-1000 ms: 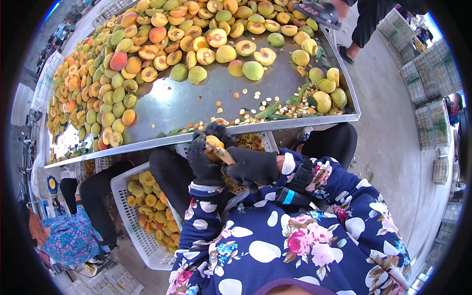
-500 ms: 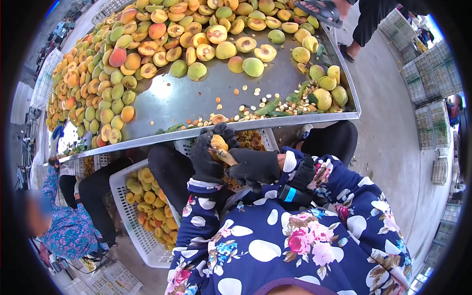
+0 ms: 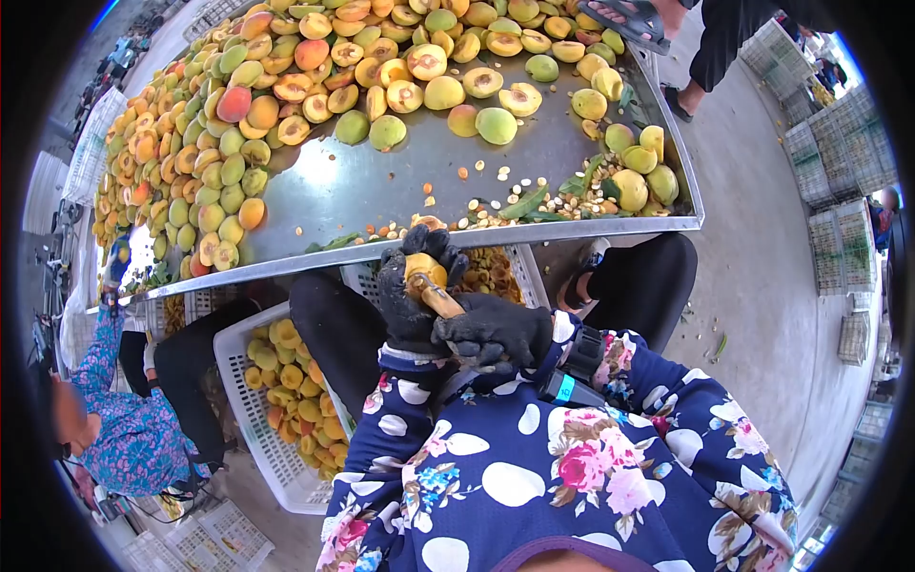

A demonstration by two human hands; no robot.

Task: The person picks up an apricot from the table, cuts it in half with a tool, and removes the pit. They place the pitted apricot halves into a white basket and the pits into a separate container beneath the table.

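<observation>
Holds a yellow fruit [image 3: 426,269] in the left hand [image 3: 405,303], in a black glove, just off the near edge of the surface [image 3: 381,181], about midway along. Has the left fingers clamped round the fruit. Grips a brown tool [image 3: 441,301] in the right hand [image 3: 491,334], in a black glove too, with the fingers clamped on it. Puts the top end of the tool right up to the fruit; cannot tell whether in or only touching. Faces a big heap [image 3: 276,105] of fruit, some whole and some cut in half, spread along the far edge and down the left edge. Has little pits [image 3: 577,205] and green leaves [image 3: 522,204] strewn along the near edge, thickest toward the near right corner, with more fruit bunched by the right edge there. Sits with one white crate [image 3: 530,276] under the near edge, past the hands, and a second crate [image 3: 238,381], full of fruit, beside the left leg [image 3: 329,324]. Shares the surface with a co-worker [image 3: 138,453] by the near left corner, one flowery sleeve [image 3: 100,338] reaching toward it. Has a sandal [image 3: 634,29] by the far right corner, on another person's foot.
</observation>
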